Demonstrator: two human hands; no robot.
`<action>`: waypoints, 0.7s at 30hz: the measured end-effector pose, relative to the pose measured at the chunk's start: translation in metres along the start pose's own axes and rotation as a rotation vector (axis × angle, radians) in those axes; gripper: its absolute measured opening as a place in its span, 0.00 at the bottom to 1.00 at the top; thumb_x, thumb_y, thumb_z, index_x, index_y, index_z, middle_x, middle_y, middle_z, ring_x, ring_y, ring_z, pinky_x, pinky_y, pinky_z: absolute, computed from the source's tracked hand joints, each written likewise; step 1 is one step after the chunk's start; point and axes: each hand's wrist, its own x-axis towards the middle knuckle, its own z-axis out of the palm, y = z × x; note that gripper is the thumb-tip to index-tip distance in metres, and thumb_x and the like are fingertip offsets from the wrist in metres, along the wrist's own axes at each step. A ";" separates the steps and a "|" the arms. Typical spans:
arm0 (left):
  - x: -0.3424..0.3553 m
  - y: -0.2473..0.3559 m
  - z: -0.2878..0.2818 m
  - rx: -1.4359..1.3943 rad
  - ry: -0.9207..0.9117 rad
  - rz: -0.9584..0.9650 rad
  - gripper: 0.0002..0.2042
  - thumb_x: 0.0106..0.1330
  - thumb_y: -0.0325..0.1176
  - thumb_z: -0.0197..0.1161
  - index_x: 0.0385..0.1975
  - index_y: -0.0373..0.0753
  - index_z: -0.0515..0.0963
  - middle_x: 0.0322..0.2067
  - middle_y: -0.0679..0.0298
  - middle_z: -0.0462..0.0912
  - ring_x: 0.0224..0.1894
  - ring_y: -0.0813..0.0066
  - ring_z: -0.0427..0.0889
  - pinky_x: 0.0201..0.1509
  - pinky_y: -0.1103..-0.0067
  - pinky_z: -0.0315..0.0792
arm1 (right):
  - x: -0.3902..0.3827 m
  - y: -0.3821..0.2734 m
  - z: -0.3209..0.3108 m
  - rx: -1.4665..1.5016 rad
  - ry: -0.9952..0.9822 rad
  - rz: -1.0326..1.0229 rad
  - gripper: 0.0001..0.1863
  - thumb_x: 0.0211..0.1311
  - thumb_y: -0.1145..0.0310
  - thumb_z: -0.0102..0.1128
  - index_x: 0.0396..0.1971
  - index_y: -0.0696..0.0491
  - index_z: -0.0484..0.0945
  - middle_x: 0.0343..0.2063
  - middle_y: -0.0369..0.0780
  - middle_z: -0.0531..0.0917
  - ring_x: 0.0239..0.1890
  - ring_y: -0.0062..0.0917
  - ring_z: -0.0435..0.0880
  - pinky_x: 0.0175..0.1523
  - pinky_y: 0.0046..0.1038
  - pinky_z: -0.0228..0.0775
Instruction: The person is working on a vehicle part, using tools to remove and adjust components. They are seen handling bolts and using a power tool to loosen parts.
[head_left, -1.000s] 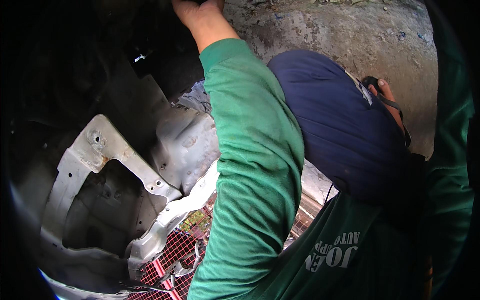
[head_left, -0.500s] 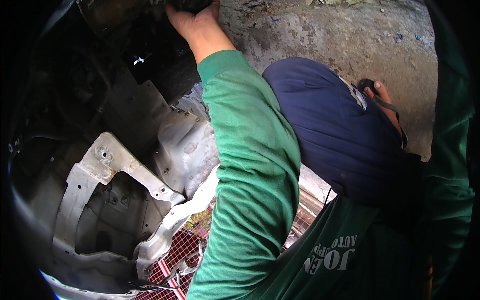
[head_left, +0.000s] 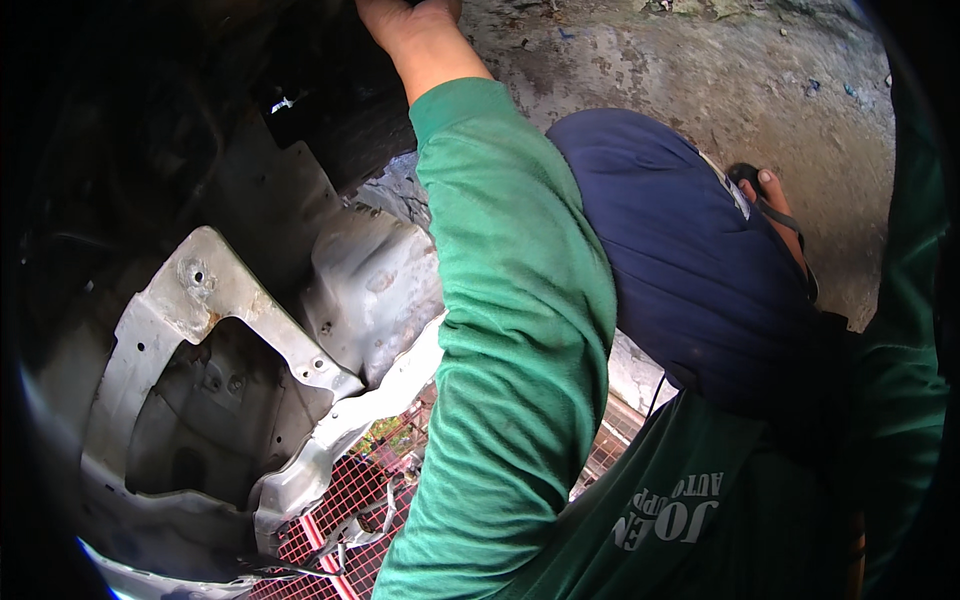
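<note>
My left hand point(head_left: 418, 30) is at the top edge, at the end of a green sleeve point(head_left: 510, 260). Its fingertips are cut off by the picture's edge. The visible thumb side and fingers curl around something dark that I cannot make out. Left of the arm lies a vehicle's bare metal body, with a grey bracket-like frame point(head_left: 200, 285) with bolt holes and a pale curved panel point(head_left: 375, 285). My right arm shows only as a dark green sleeve point(head_left: 905, 400) at the right rim; its hand is out of view.
A worn concrete floor point(head_left: 680, 70) spreads across the top right. My bent knee in dark blue trousers point(head_left: 670, 220) and a sandalled foot point(head_left: 775, 205) are right of the arm. Red metal grating point(head_left: 350, 500) shows below the body. The upper left is very dark.
The whole view has shifted a little. My left hand sits higher and slightly further right, so more of it is cut off. The metal frame appears further up and left.
</note>
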 end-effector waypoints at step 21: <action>0.004 -0.003 0.000 -0.140 -0.019 0.064 0.20 0.79 0.43 0.51 0.60 0.37 0.77 0.59 0.55 0.82 0.60 0.60 0.81 0.66 0.60 0.75 | 0.015 -0.048 -0.040 -0.065 -0.023 -0.068 0.27 0.73 0.42 0.53 0.51 0.53 0.74 0.42 0.43 0.83 0.49 0.43 0.84 0.51 0.52 0.80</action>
